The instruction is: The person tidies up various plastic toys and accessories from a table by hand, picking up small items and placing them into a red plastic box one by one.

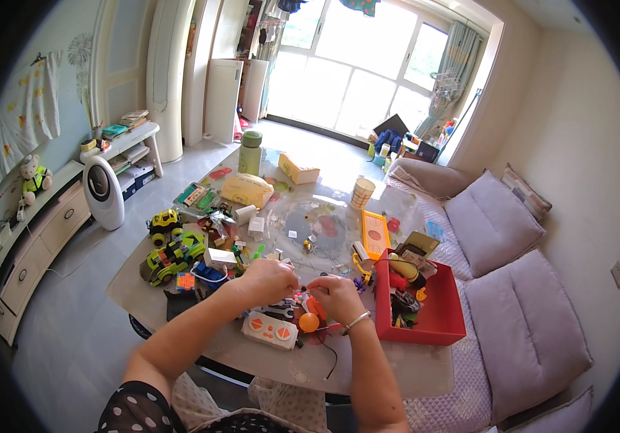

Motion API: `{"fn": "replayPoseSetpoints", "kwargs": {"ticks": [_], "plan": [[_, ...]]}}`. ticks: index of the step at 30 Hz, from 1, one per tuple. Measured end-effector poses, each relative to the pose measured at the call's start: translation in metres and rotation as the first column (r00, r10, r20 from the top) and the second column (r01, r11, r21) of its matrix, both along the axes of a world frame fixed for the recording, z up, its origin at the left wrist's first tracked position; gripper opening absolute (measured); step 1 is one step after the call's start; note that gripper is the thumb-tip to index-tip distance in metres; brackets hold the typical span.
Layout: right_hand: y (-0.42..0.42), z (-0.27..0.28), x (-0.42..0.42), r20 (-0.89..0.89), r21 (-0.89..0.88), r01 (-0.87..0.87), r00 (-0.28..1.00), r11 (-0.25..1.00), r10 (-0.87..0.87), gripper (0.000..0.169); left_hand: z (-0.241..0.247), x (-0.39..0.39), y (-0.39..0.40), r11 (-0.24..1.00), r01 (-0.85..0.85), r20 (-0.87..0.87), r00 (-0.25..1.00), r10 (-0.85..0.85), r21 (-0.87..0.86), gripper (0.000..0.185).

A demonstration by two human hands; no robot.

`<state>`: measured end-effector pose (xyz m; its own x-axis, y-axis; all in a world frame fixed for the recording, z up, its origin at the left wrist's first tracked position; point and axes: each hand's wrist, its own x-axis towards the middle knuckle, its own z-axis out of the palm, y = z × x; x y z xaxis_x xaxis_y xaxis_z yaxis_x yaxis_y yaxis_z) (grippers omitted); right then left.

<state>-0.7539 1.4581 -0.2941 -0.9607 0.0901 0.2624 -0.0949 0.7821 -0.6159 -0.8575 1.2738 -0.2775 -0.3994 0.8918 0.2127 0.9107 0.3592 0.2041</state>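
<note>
My left hand (270,280) and my right hand (337,297) meet over the front of the table, thumbs and fingertips pinched close together. Between them shows a small dark piece (303,289), too small to name. Just below lie an orange ball (309,322), small pink and coloured beads (299,297) and a grey toy wrench (283,310). A white remote control (270,330) with orange arrow buttons lies nearest to me. Left of my left hand are a blue toy part (209,275) and a white box (221,258).
A red open box (423,325) of mixed toys stands at the table's right. Green toy trucks (174,257) crowd the left side. Farther back are a paper cup (362,194), a green bottle (250,154) and a tissue pack (247,189). A sofa (434,403) flanks the table's right side.
</note>
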Motion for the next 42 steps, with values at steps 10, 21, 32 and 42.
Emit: {"fn": "replayPoseSetpoints", "kwargs": {"ticks": [10, 21, 32, 42], "plan": [[-0.009, -0.001, -0.001, -0.037, 0.244, 0.002, 0.999, 0.970, 0.007, 0.013, -0.012, 0.001, 0.004, 0.998, 0.066, -0.050, 0.997, -0.066, -0.002, 0.015], [0.006, -0.004, 0.007, 0.125, -0.545, -0.016, 0.987, 0.838, 0.101, 0.014, -0.012, 0.005, -0.001, 0.993, 0.112, -0.087, 0.990, -0.114, -0.019, 0.014], [-0.007, 0.002, 0.010, 0.046, 0.078, -0.157, 0.987, 0.985, 0.153, 0.014, -0.005, 0.007, 0.001, 0.989, 0.111, -0.026, 0.993, -0.114, -0.093, 0.013], [-0.008, -0.003, 0.008, 0.107, -0.379, 0.013, 0.994, 0.925, 0.030, 0.014, -0.013, 0.008, 0.000, 0.985, 0.095, -0.150, 0.986, -0.074, 0.142, 0.010]]}}
